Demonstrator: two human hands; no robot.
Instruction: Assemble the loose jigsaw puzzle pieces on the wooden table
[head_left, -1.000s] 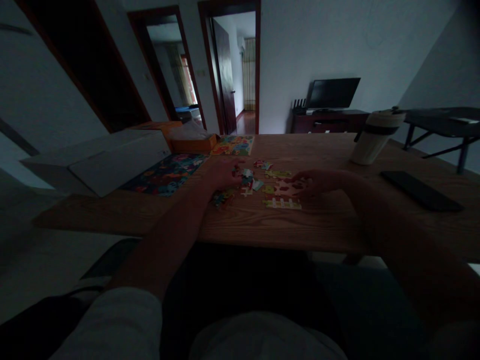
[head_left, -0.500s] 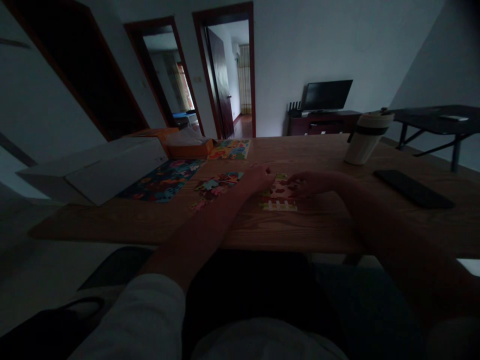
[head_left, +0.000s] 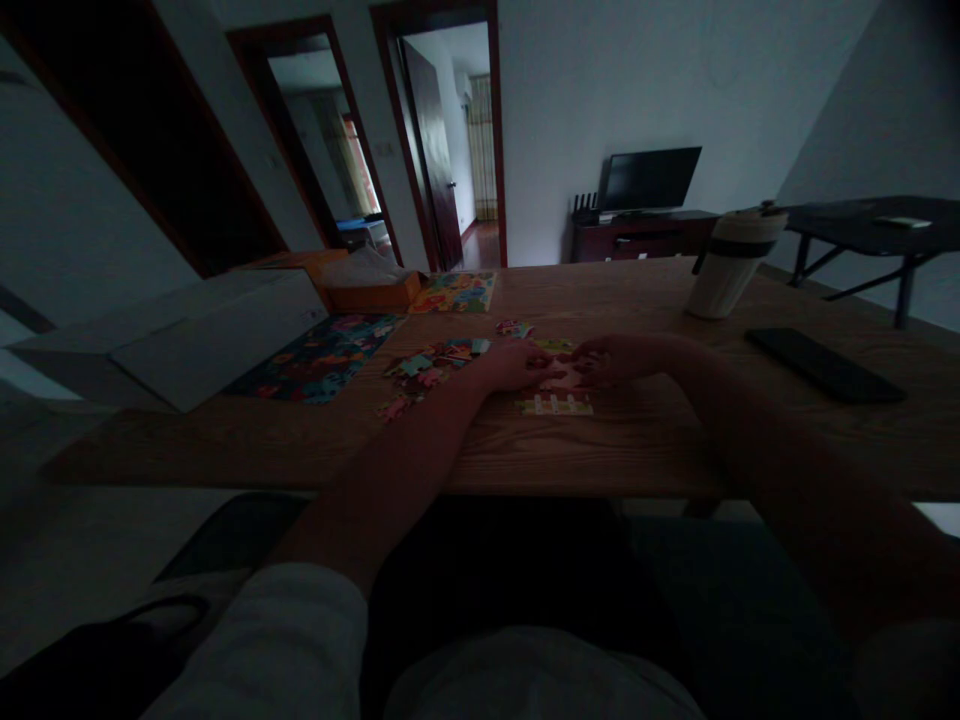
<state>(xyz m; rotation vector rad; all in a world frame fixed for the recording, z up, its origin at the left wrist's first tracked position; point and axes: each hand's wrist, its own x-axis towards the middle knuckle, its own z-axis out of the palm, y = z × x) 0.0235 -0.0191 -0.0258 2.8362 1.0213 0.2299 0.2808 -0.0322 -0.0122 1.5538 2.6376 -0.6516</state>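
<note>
A partly joined jigsaw puzzle (head_left: 561, 380) with pink parts lies on the wooden table in front of me. Its near edge is a strip of pieces (head_left: 555, 405) with a white fence pattern. From the left, my left hand (head_left: 519, 366) bends its fingers closed at the puzzle's left side, on a piece mostly hidden by them. My right hand (head_left: 616, 360) is curled over the right side, fingertips pinched down on the pieces there. Loose puzzle pieces (head_left: 427, 372) are heaped left of my left hand, partly behind my forearm. A few more pieces (head_left: 514, 328) lie just beyond it.
A dark picture sheet (head_left: 319, 360) and a yellow one (head_left: 454, 292) lie at the left, near a white box (head_left: 217, 340) and an orange box (head_left: 375, 295). At the right are a cream tumbler (head_left: 726, 270) and a black phone-like slab (head_left: 821, 365).
My left hand has come lower and closer to the puzzle, uncovering the few pieces beyond it. My right hand has shifted slightly left, and the hands are nearer each other.
</note>
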